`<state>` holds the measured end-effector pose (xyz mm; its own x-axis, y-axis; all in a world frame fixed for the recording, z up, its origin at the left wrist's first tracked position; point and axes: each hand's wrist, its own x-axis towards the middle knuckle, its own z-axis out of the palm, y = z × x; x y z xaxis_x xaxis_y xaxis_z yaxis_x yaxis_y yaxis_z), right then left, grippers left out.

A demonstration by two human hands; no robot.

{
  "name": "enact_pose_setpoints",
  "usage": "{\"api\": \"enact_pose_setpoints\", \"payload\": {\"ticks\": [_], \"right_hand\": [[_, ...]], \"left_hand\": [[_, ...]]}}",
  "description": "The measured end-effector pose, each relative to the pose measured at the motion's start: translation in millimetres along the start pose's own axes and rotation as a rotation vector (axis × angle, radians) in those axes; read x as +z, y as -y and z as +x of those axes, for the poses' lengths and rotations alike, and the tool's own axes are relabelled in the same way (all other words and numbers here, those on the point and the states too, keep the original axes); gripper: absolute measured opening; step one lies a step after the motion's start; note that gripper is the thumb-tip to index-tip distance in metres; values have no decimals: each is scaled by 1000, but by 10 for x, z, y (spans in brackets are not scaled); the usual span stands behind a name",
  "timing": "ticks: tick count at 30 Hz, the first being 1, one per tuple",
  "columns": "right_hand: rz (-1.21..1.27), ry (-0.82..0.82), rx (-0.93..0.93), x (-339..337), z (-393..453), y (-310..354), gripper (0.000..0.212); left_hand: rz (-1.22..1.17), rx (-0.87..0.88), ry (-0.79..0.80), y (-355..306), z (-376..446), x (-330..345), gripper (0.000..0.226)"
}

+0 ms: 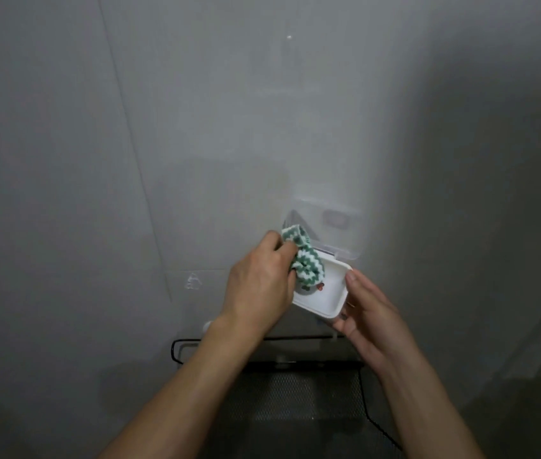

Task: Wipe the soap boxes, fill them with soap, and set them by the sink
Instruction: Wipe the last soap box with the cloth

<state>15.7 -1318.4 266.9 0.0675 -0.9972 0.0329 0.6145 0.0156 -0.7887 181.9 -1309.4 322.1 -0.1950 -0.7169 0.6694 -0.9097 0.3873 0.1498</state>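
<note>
Against grey wall panels, the right hand cups 1 white soap box while the left hand, fingers pinched on a green-striped cloth, wipes its near-left inner corner.

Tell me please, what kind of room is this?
Probably a bathroom or washing corner, though no sink shows. The clues: plain grey wall panels, a black wire rack against the wall, and a white soap box being wiped with a green-and-white cloth.

A home bathroom corner: plain grey wall panels, with a black wire mesh rack at six o'clock.
</note>
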Motion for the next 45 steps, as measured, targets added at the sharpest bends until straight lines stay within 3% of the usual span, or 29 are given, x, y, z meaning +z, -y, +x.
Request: {"api": "enact_pose_setpoints", "payload": {"ticks": [4,9,15,22,26,33,38,42,45], "right_hand": [[-41,63,-23,152,54,129,39],[-33,60,41,154,34,124,36],[-24,121,76,106,16,135,29],[-95,91,136,-45,-19,72,26],[-121,65,175,-83,-38,44,39],[-169,40,136,-150,-22,53,33],[-99,79,95,-177,-53,53,29],[-74,90,93,-185,-85,25,30],[-70,100,98,-210,-128,-10,29]], "left_hand": [[69,-44,-56,-48,91,-38,10],[10,-124,-21,-65,86,-1,20],[-166,-87,10,-166,65,24,22],[-213,-35,231,-132,49,39,25],[-239,-10,322,-125,9,56,26],[-309,-79,244,-156,-99,86,25],[-282,-61,233,-197,-125,66,47],[-281,-109,166,-249,-188,66,36],[-247,-72,229,-262,-240,88,31]]}}
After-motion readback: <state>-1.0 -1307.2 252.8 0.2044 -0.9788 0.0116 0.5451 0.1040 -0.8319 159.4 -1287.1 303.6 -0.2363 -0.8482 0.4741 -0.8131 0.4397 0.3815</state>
